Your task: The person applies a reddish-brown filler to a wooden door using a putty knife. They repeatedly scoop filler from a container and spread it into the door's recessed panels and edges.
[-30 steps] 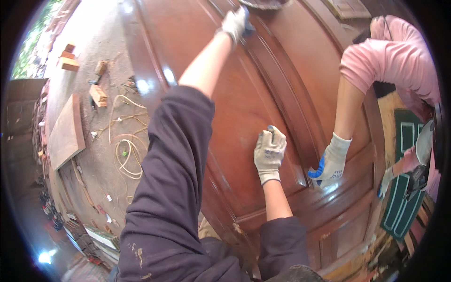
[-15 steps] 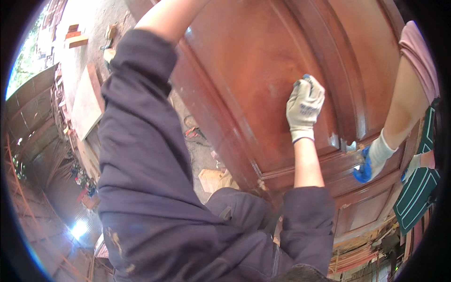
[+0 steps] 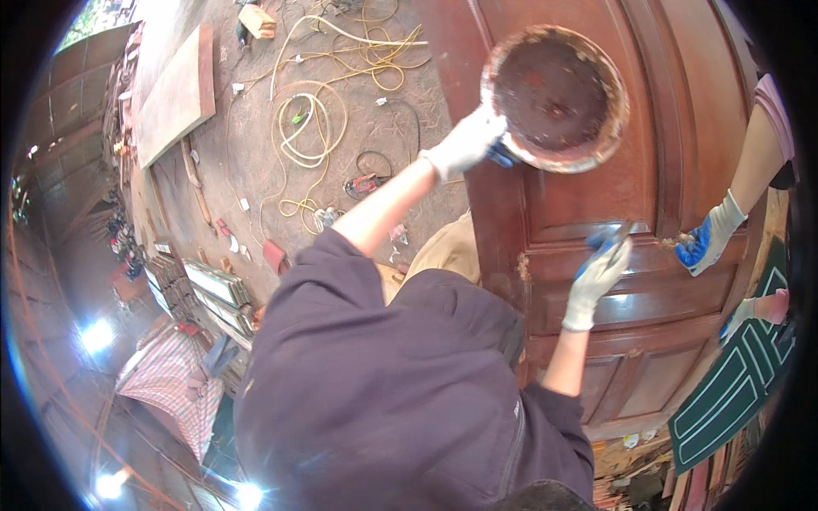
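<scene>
My left hand [image 3: 467,146], in a white glove with a blue palm, grips the near-left rim of a round bucket [image 3: 558,98]. The bucket has a caked, pale rim and dark reddish-brown stuff inside, and it is over the upper part of a brown panelled wooden door [image 3: 588,209]. My right hand [image 3: 601,277], gloved the same way, is closed above the door's cross rail, below the bucket. A thin dark piece shows at its fingertips, too blurred to name.
A co-worker's gloved hand [image 3: 712,234] rests at the door's right side, with another gloved hand [image 3: 740,317] below it, by a dark green cloth with white lines [image 3: 733,375]. Left of the door, a yellow cord [image 3: 388,64], a pale hose [image 3: 285,140] and a board [image 3: 183,94] lie on the floor.
The bucket has come into view in my left hand, which was beyond the top edge before. My right hand has moved down the door from the large panel to the rail. The view has shifted.
</scene>
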The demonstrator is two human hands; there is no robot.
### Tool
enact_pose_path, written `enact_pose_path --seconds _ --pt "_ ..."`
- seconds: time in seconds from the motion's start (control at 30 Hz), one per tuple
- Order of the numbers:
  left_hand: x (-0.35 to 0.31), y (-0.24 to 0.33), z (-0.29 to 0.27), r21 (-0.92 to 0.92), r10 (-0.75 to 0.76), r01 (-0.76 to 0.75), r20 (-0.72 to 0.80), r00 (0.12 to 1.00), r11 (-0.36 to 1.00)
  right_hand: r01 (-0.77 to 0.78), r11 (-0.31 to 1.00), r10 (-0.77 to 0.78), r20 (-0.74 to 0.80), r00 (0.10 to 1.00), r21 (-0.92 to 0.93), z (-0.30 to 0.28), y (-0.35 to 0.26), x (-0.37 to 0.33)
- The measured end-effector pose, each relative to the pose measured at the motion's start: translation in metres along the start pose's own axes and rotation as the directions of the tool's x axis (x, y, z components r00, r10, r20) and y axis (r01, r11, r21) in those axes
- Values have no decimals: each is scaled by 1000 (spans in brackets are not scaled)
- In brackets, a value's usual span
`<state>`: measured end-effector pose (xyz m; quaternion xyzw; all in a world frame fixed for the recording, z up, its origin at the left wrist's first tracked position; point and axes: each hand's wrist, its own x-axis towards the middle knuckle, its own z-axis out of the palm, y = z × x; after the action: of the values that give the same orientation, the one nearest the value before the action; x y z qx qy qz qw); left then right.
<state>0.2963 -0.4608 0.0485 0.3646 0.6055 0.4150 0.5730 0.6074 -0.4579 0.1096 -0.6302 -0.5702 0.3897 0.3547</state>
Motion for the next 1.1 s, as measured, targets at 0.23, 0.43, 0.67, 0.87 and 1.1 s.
enact_pose_path --seconds 0.23,0.43,0.67,0.87,1.1 --pt "-25 28 87 83 -153 152 2 988 985 -239 964 235 43 971 113 -18 9 -115" --pt "-97 -23 101 776 336 -295 114 935 557 -181 974 191 -67 979 137 -27 -1 -104" --pt "-67 -29 36 946 430 -135 -6 903 296 -164 974 170 -32 985 154 -22 -2 -117" --pt "-38 -14 26 977 446 -58 -42 894 207 -210 965 202 65 977 157 -4 -3 -136" --pt "-66 -37 58 914 415 -181 16 910 362 -268 962 269 5 963 -56 3 -41 -98"
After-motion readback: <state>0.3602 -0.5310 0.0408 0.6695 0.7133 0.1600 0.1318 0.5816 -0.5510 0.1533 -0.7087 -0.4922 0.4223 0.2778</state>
